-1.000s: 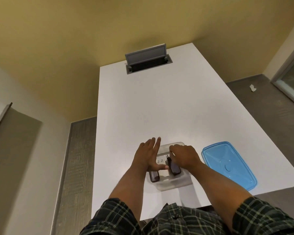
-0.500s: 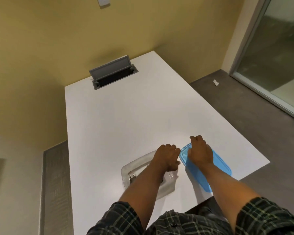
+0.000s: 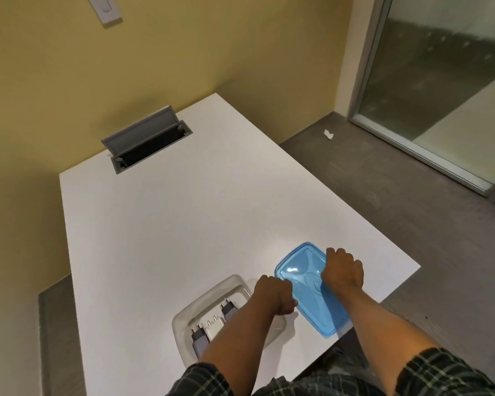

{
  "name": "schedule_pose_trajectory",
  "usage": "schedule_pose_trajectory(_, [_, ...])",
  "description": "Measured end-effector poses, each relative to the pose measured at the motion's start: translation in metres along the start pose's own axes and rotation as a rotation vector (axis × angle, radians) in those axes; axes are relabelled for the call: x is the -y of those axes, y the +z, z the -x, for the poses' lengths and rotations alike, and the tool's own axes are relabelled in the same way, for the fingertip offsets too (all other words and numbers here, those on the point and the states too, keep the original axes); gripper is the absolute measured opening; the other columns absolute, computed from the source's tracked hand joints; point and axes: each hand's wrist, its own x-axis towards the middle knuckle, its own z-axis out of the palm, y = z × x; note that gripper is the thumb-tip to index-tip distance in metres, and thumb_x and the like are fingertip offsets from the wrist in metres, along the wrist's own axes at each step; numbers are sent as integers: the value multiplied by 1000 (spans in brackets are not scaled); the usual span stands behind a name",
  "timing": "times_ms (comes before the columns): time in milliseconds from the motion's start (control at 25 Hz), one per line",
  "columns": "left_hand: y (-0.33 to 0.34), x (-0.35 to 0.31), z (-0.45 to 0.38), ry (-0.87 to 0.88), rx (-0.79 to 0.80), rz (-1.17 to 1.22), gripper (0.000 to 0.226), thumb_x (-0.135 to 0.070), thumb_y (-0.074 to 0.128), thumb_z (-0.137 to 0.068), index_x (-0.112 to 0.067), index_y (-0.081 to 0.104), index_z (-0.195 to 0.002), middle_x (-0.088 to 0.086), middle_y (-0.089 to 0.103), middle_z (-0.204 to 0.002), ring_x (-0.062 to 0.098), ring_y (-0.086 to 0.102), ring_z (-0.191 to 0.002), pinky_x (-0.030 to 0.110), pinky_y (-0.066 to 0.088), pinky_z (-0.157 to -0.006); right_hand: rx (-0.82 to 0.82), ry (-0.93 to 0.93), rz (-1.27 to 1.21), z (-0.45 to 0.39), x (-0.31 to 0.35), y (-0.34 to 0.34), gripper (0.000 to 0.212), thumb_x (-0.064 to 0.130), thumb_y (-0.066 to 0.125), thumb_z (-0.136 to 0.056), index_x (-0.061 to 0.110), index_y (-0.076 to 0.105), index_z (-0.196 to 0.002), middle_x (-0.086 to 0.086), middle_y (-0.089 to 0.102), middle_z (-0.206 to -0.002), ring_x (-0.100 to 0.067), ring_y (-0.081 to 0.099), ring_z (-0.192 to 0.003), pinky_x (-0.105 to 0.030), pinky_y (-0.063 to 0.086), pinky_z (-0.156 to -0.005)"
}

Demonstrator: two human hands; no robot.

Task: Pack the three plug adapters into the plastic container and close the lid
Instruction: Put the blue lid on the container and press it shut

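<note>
A clear plastic container sits near the table's front edge, partly under my left forearm. Inside it lie three plug adapters side by side: a dark one on the left, a white one in the middle, another dark one on the right, prongs pointing away from me. To its right lies the blue lid. My left hand is curled around the lid's left edge. My right hand grips its right edge, fingers over the rim.
The white table has an open grey cable hatch at its far end. The table's right corner is close to the lid. A white scrap lies on the grey floor by a glass door.
Both hands left the container and moved right onto the blue lid, taking hold of its edges. The view swung to the right, and the adapters now show uncovered in the container.
</note>
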Motion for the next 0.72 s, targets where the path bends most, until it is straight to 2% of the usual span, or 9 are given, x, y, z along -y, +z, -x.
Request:
schedule_pose_trajectory(80, [-1, 0, -7, -33, 47, 86, 53, -48, 44, -101, -10, 49, -138, 16, 62, -136, 37, 59, -123, 44, 42, -103, -2, -4, -32, -4, 2, -1, 37, 25, 57, -87, 20, 50, -123, -4, 59, -118, -25, 59, -109, -38, 44, -90])
schedule_pose_trajectory(200, [-7, 2, -15, -75, 83, 350, 66, -49, 42, -102, -9, 32, -154, 17, 52, -149, 37, 52, -133, 46, 42, -109, -15, -2, -80, -9, 6, -3, 36, 22, 59, -88, 18, 49, -122, -7, 60, -118, -27, 60, -107, -38, 47, -89])
schedule_pose_trajectory(320, [-15, 13, -15, -101, -21, 698, 70, -43, 47, -103, -10, 21, -159, 14, 48, -154, 34, 48, -139, 39, 39, -113, -64, -15, -191, -10, 8, -9, 34, 14, 59, -86, 15, 53, -120, -10, 62, -115, -31, 61, -104, -40, 50, -86])
schedule_pose_trajectory(480, [-30, 35, -11, -143, -224, 992, 52, -39, 55, -102, -16, 46, -147, 6, 57, -147, 27, 54, -135, 36, 42, -111, -143, -60, -401, -9, 16, -24, 45, 0, 54, -81, 14, 56, -124, -12, 59, -113, -34, 57, -107, -42, 53, -84])
schedule_pose_trajectory(560, [-40, 44, -9, -225, -312, 1091, 48, -45, 57, -100, -15, 57, -137, 4, 63, -138, 25, 59, -127, 32, 47, -100, -219, -104, -472, -9, 27, -34, 41, -1, 52, -84, 14, 59, -121, -12, 58, -108, -33, 58, -102, -41, 55, -79])
schedule_pose_trajectory(640, [-52, 53, -6, -342, -371, 1197, 56, -56, 52, -99, -12, 57, -132, 5, 63, -133, 25, 61, -116, 29, 44, -91, -314, -151, -559, -9, 41, -46, 36, 3, 51, -92, 15, 60, -124, -11, 59, -109, -31, 58, -102, -41, 56, -79])
schedule_pose_trajectory(720, [-63, 67, -3, -413, -415, 1309, 67, -68, 41, -97, -11, 59, -128, 8, 64, -131, 26, 62, -110, 35, 49, -97, -392, -229, -618, -8, 56, -56, 35, 7, 49, -98, 17, 59, -130, -8, 59, -114, -28, 58, -105, -40, 55, -82])
